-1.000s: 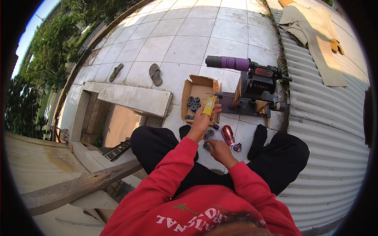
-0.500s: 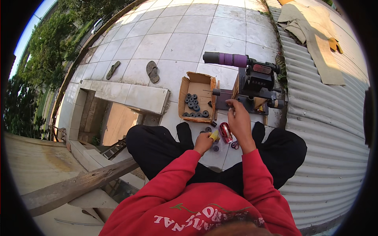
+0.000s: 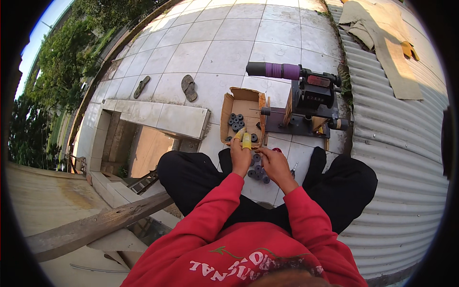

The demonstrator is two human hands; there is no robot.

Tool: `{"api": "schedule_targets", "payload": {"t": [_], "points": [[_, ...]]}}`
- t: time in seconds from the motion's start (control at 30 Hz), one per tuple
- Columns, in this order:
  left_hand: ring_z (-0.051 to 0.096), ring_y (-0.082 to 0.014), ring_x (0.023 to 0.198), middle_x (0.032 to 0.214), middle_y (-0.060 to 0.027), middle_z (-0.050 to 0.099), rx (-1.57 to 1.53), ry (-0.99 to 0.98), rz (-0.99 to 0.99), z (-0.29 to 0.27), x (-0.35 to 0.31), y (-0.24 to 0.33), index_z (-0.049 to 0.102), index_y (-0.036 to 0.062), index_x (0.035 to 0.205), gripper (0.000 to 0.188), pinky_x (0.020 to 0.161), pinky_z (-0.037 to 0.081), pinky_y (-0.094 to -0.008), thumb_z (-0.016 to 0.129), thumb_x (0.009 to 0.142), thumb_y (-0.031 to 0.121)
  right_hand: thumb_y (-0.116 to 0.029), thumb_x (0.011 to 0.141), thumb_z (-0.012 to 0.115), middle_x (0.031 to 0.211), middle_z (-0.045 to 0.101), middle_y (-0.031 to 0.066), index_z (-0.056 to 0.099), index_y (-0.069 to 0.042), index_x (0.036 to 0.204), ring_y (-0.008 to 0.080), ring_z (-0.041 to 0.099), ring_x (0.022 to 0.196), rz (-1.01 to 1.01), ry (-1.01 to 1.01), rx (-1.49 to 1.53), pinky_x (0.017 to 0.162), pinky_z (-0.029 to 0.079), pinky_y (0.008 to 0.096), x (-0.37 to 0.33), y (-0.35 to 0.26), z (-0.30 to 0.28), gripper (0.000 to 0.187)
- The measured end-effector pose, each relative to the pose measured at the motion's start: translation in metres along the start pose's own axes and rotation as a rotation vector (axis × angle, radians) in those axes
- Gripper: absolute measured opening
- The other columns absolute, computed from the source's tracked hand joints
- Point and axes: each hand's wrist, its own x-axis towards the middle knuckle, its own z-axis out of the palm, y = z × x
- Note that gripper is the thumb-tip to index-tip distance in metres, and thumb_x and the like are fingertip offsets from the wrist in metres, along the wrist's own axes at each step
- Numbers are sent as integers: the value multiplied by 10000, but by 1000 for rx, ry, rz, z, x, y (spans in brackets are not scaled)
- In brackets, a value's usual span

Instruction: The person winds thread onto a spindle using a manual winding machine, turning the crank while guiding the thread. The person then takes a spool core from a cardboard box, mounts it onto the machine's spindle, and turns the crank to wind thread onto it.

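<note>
My left hand (image 3: 239,155) is raised at the near edge of the cardboard box (image 3: 223,115), with yellow wrapping (image 3: 246,140) on its fingers. My right hand (image 3: 276,166) comes close beside it, its thumb and fingers pinched together toward the left fingertips. Whatever lies between the two hands is too small to make out. Dark round rolls with centre holes (image 3: 236,122) sit in the box, some hidden behind my left fingers. More grey rolls (image 3: 258,169) lie on the tiles below my hands. A red object (image 3: 277,149) shows partly behind my right hand.
A black winding machine (image 3: 313,95) with a purple-wrapped roller (image 3: 282,71) stands beyond my hands, right of the box. Scissors (image 3: 294,170) lie by my right hand. Two sandals (image 3: 189,88) rest farther off. A walled opening (image 3: 148,148) drops away at left; corrugated roofing (image 3: 397,167) borders the right.
My right hand has come down and left from near the machine. My left hand has moved up to the box edge, bringing the hands together. More loose rolls show beneath them.
</note>
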Motion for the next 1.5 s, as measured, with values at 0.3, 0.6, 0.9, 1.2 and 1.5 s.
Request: {"api": "schedule_targets", "payload": {"t": [0.3,0.6,0.9,1.2,1.5], "points": [[553,-56,684,911,22,673,-815,-360,-287,-26,17,101,708,29,1179,187,599,446,-256,563,1095,111,-81,896,590,1069,772,221,809,-105,1093,423,746,980,73,-504,-565,865,592,505,-28,81,52,295],[513,-36,675,794,32,668,-287,-334,-360,-2,-59,38,802,33,1145,226,585,398,-265,639,1019,126,-130,1061,549,1301,706,232,675,-40,1386,338,697,1203,-141,358,-150,1012,544,402,73,9,-42,360],[673,-226,903,1024,-122,730,122,-96,-362,29,-67,-48,705,44,1327,360,796,506,-329,604,1019,198,-141,1077,594,858,741,38,721,-5,1324,80,666,806,-55,156,390,786,549,281,45,-21,-16,309],[688,-177,1039,1128,-82,704,-785,-350,20,-7,25,69,596,-6,1406,338,924,530,-313,465,1132,141,-135,904,639,929,766,218,836,-116,1058,420,738,913,-63,-200,-266,839,581,522,-9,81,67,250],[628,-105,831,954,-64,748,-612,-213,-89,-5,0,61,724,-32,1230,239,742,517,-286,632,1049,93,-92,846,661,1001,785,192,836,-113,983,391,754,938,26,-586,-535,858,599,509,-31,124,100,224]]}}
